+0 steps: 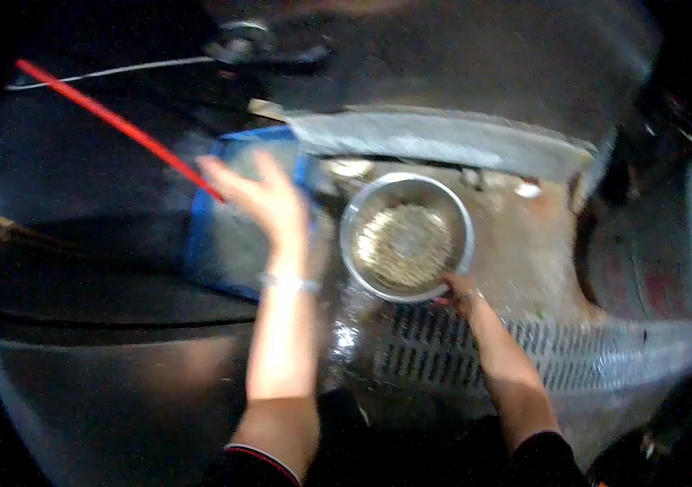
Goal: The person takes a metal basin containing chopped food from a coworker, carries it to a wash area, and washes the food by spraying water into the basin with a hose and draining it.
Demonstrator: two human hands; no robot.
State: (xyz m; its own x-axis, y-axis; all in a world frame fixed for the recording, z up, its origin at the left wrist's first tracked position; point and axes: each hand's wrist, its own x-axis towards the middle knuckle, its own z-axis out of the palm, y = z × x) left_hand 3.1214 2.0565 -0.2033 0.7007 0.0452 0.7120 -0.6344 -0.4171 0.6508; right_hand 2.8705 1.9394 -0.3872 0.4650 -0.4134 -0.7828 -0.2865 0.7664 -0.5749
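My right hand (pixel 461 294) is closed on the near right rim of a round metal pot (pixel 348 243). Pale, light-coloured pieces (pixel 407 243), too blurred to name, cover the pot's bottom. My left hand (pixel 265 199) is raised over a blue-rimmed basin (pixel 200 235), its fingers spread and smeared by motion. A long red stick (pixel 118 122) slants down from the upper left and ends at the left hand's fingers. Whether the fingers touch it I cannot tell. A band circles the left wrist.
A slotted drain grating (pixel 557 353) crosses the wet floor in front of me. Behind the pot runs a pale raised ledge (pixel 435 134). At the right stands a large grey container (pixel 650 252). A white cord or hose (pixel 127 69) lies at the upper left.
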